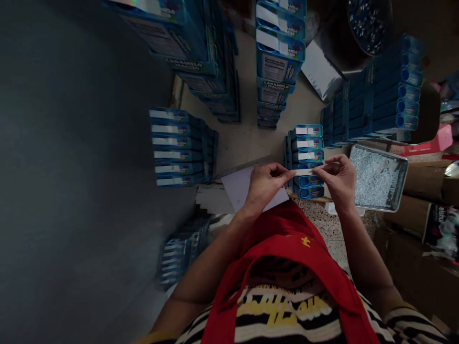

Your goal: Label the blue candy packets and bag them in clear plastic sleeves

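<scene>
Beyond the white strip [303,172], "CARAMELO MACIZO" on blue boxes [276,67].

You have a lane along the tabletop [244,143] between the left stack [201,57] and the centre stack [278,67]. The short box row [308,143] obstructs low passage between your left hand [266,184] and right hand [340,181]; the metal tray [402,188] and large stack [380,100] bound the right.

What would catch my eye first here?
The bright red apron at the bottom centre stands out first. Just above it, the left hand and right hand pinch a white strip over a row of blue boxes. A metal tray of pale pieces sits farther right.
</scene>
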{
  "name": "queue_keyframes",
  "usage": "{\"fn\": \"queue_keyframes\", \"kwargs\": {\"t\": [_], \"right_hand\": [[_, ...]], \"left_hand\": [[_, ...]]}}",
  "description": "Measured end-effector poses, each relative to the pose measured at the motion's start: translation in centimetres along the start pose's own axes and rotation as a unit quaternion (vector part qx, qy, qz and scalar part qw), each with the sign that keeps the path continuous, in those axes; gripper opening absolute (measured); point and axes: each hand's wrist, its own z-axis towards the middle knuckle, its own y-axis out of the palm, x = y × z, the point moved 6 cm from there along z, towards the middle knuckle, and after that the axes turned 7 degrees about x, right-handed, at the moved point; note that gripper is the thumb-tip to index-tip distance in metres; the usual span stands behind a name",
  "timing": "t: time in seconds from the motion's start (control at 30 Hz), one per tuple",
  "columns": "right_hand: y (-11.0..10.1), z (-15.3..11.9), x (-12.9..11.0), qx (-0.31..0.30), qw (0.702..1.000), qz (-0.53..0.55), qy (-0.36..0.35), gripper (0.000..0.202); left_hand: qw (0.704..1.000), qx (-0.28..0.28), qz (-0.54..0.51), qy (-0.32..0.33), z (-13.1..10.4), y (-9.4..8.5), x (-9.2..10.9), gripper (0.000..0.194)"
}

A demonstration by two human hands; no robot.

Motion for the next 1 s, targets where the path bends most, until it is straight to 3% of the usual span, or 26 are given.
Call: {"fn": "queue_keyframes", "kwargs": {"t": [0.37,0.47,0.63,0.8,0.9,0.97,1.0], "right_hand": [[1.3,0.9,0.8,-0.008,0.998,-0.053,-0.024,0.035],[1.1,0.7,0.6,0.004,0.997,-0.076,-0.033,0.036],[-0.7,1.5,0.3,0.060,0.981,-0.162,-0.093,0.044],[-0.2,3.2,3.0,-0.013,0.999,-0.044,0.015,0.053],[0.1,3.8,3.4,-0.037,0.999,-0.015,0.027,0.056],[-0.4,4.1,3.4,-0.050,0.998,-0.020,0.027,0.053],[-0.9,4.2,3.2,-0.055,0.998,-0.030,0.027,0.051]], "left_hand": [[0.999,-0.015,-0.025,-0.015,1.1,0.5,-1.8,0.035],[0.999,-0.011,-0.044,-0.028,1.5,1.5,-2.6,0.033],[0.984,-0.032,-0.137,-0.106,2.2,3.5,-5.0,0.033],[0.966,-0.028,-0.202,-0.158,2.3,4.7,-7.0,0.039],[0.957,-0.031,-0.233,-0.170,2.3,5.7,-8.1,0.040],[0.966,-0.012,-0.212,-0.144,2.9,5.2,-8.6,0.037],[0.978,0.015,-0.178,-0.111,3.6,4.0,-8.7,0.035]]}}
